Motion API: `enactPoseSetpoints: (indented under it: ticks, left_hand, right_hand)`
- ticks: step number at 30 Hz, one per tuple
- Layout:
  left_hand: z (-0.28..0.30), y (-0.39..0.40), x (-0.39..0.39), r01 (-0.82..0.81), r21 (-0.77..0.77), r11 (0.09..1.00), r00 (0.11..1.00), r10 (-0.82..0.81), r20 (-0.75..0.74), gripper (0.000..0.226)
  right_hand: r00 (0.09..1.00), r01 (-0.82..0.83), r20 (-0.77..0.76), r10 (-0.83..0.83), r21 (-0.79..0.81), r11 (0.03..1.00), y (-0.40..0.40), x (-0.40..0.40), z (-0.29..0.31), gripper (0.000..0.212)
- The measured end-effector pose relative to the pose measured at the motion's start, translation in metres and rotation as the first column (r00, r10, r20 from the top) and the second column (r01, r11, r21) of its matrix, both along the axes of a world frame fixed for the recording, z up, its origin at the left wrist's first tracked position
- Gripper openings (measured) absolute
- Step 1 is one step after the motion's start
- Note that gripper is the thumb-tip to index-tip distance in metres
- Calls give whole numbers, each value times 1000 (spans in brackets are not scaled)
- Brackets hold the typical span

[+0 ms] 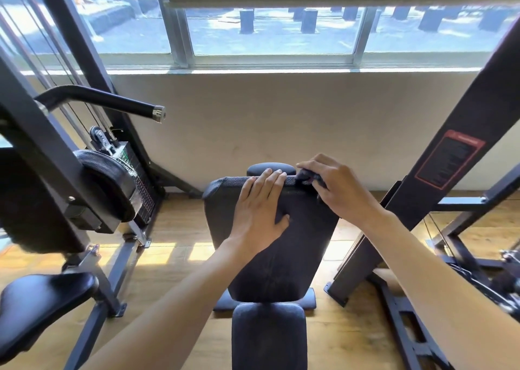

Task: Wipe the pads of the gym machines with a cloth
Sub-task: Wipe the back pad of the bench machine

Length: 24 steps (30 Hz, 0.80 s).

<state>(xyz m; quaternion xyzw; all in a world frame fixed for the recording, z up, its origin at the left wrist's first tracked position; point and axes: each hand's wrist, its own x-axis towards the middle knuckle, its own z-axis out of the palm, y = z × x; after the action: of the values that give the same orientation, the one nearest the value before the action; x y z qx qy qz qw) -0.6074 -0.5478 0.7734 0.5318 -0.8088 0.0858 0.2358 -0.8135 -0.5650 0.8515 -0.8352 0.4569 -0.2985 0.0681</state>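
Forearms cropped — cloth (309, 178) mostly hidden

The back pad (277, 246) in front of you is dark, textured upholstery, tilted away and narrowing toward its lower end, with a rounded top edge. Your left fingers (267, 179) lie flat and straight on its upper face, tips reaching that top edge. The cloth (308, 178) is a small dark bunch, mostly hidden, pinched under your right fingers (306, 165) and pressed on the pad's top right corner, just beside your left fingertips. A dark seat pad (268, 336) lies below it, nearer you.
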Motion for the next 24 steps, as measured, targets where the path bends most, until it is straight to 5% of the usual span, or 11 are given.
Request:
enactPoseSetpoints:
  ticks: [6, 11, 15, 19, 24]
  left_hand:
    - [-2, -2, 1, 6, 17, 1000, 1000, -5, -2, 87]
    - [-4, -5, 1, -3, 13, 1000, 1000, 3, 20, 86]
    - [-5, -5, 0, -15, 18, 1000, 999, 15, 45, 86]
    - [-1, -4, 2, 5, 7, 1000, 998, -5, 57, 89]
    - [2, 2, 17, -8, -31, 999, 999, 9, 42, 89]
  right_hand:
    - [992, 37, -122, -41, -37, 999, -7, 10, -18, 32]
    - [980, -14, -190, 49, 184, 983, -2, 0, -13, 62]
    - [962, -37, -242, 130, 357, 934, -11, -9, 2, 58]
    - [993, -79, -63, 102, 300, 951, -15, -19, 2, 64]
    - [979, 15, 199, -35, 99, 995, -5, -10, -22, 42]
